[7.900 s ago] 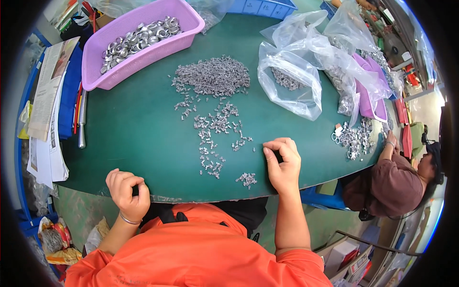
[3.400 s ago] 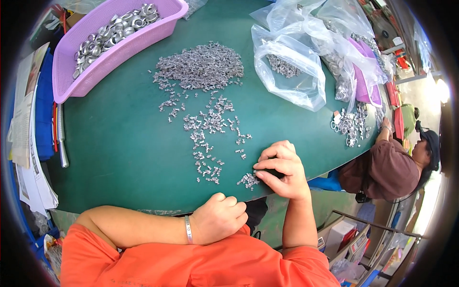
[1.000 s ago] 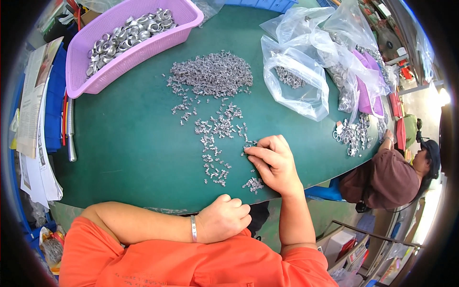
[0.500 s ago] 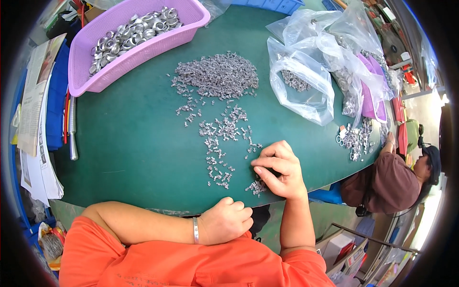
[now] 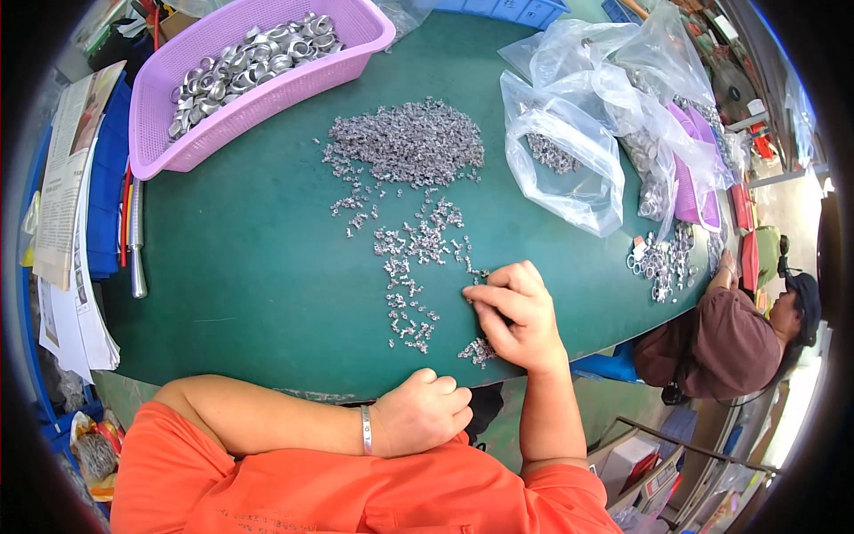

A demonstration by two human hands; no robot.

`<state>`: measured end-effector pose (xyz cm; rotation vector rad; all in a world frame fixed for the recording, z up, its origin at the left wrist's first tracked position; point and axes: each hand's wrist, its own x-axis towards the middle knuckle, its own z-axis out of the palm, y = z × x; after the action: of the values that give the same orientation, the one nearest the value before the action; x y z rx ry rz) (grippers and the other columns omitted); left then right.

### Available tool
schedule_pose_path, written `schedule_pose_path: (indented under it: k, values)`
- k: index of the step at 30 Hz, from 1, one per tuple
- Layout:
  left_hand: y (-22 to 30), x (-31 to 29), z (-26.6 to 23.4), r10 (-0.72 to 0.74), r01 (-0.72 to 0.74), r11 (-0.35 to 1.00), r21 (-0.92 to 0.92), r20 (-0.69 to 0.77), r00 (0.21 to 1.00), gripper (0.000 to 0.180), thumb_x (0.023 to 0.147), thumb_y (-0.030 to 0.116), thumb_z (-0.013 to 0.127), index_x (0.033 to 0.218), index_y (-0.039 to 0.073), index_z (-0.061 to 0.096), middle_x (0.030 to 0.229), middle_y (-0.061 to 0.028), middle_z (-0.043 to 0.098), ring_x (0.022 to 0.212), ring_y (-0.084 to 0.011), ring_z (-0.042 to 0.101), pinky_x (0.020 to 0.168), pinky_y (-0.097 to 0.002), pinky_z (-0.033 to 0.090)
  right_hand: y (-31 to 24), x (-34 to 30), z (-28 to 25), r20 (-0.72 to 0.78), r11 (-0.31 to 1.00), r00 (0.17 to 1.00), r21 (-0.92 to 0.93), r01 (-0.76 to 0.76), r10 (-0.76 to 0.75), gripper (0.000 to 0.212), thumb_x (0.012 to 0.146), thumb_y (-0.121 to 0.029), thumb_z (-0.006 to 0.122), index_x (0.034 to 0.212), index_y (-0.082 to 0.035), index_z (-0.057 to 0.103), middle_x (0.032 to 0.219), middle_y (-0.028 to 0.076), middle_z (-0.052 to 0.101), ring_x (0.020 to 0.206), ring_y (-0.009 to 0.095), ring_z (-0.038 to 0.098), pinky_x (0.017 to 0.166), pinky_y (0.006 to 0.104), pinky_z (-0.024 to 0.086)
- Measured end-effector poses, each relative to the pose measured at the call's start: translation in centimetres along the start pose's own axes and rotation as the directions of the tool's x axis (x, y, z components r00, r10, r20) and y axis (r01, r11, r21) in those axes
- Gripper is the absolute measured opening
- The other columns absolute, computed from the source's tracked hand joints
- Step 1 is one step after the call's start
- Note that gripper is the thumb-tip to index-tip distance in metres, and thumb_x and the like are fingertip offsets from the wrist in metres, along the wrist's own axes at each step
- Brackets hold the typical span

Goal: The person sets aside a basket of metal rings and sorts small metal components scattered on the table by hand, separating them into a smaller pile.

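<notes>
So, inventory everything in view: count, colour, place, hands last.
Table: one, green, centre
Baskets: two, purple, left and right
Rings: many, silver, left basket
Small parts: uncountable, grey, mid-table
Bags: several, clear, table's right
Loose pieces: many, silver, right edge
Bins: two, blue, far edge
Papers: stack, mostly white, left
Rods: several, silver and red, left
Clutter: uncountable, mixed, picture's rim
Co-worker: one, brown top, right
Shirt: one, orange, bottom
Bracelet: one, silver, left wrist
Left hand: one, closed, near edge
Right hand: one, over small parts

The person wears a bright orange-red shirt [image 5: 347,489] with short sleeves [image 5: 569,485] and small dark print [image 5: 267,520] at its near left. A flat silvery bracelet [image 5: 366,431] with dark marks circles the left wrist; left hand [image 5: 422,414] and right hand [image 5: 519,319] are bare.
</notes>
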<state>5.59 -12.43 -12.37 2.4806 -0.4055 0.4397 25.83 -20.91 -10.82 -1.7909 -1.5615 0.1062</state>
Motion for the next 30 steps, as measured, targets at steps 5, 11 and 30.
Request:
schedule_pose_path:
  k: [5, 11, 30]
  values:
    - [0.1, 0.0, 0.1, 0.004, -0.004, 1.000, 0.000, -0.004, 1.000, 0.010, 0.078, 0.018, 0.062, 0.070, 0.015, 0.056, 0.074, 0.0025, 0.046, 0.068, -0.0133, 0.048, 0.059, -0.0288, 0.037, -0.2, -0.8, 0.1, -0.179, 0.973, 0.959, 0.104, -0.204, 0.220, 0.027, 0.074, 0.005, 0.069, 0.098, -0.006, 0.074, 0.086, 0.007, 0.060, 0.076, 0.024, 0.055, 0.071, 0.0346, 0.047]
    - [0.0, 0.1, 0.2, -0.001, 0.001, 1.000, 0.010, 0.009, 1.000, 0.010, 0.078, 0.018, 0.062, 0.071, 0.015, 0.057, 0.074, 0.0027, 0.045, 0.068, -0.0131, 0.048, 0.059, -0.0285, 0.036, -0.1, -0.5, -0.1, -0.105, 0.997, 0.991, 0.007, -0.082, 0.083, 0.024, 0.074, 0.005, 0.070, 0.094, -0.008, 0.074, 0.085, 0.006, 0.061, 0.076, 0.025, 0.055, 0.068, 0.0353, 0.044]
    - [0.2, -0.1, 0.1, 0.007, -0.007, 1.000, 0.011, 0.003, 1.000, 0.011, 0.078, 0.017, 0.061, 0.069, 0.015, 0.055, 0.075, 0.0004, 0.047, 0.071, -0.0152, 0.049, 0.063, -0.0305, 0.037, 0.0, -0.5, -1.1, 0.034, 0.998, 0.999, 0.068, 0.003, -0.005, 0.019, 0.069, -0.006, 0.081, 0.086, -0.010, 0.074, 0.084, 0.003, 0.060, 0.077, 0.023, 0.054, 0.072, 0.0360, 0.042]
